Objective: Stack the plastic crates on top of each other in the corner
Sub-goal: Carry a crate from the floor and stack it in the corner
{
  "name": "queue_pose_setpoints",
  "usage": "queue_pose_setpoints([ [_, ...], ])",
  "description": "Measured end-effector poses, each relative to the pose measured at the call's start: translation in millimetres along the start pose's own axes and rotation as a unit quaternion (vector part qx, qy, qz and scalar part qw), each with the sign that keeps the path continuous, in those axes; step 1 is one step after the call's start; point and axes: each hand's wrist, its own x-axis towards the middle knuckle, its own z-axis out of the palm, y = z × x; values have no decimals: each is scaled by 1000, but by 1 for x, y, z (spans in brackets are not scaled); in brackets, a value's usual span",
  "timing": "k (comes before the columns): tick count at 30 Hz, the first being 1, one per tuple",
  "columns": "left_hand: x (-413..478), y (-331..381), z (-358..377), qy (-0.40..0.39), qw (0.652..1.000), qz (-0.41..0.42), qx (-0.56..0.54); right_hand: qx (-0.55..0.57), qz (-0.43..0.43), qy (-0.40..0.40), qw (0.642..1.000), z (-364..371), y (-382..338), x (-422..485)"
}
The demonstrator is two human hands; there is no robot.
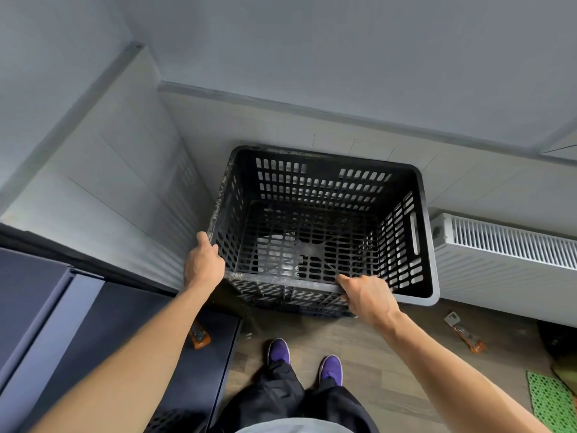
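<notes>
A black perforated plastic crate [324, 189] stands in the corner, its far side against the white panelled wall. It is empty, and through its slotted floor I make out more black lattice below. A second lattice wall shows under its near rim, so it seems to rest on another crate [299, 303]. My left hand [203, 260] grips the near left corner of the top crate's rim. My right hand [365, 296] holds the near rim, fingers curled over its edge.
A white radiator [505, 245] stands right of the crate. A dark blue cabinet [78, 323] fills the left, with an orange tool [198, 337] on it. Another orange scraper [465, 332] and a green mesh mat [552, 401] lie on the wooden floor. My purple shoes are below the crate.
</notes>
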Motion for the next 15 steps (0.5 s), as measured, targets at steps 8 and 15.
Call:
queue_pose_setpoints([
  [8,3,-3,-7,-8,1000,-8,7,4,-6,-6,1000,5,-12,-6],
  [15,-22,-1,18,40,999,-10,7,24,-3,16,1000,3,-14,-10],
])
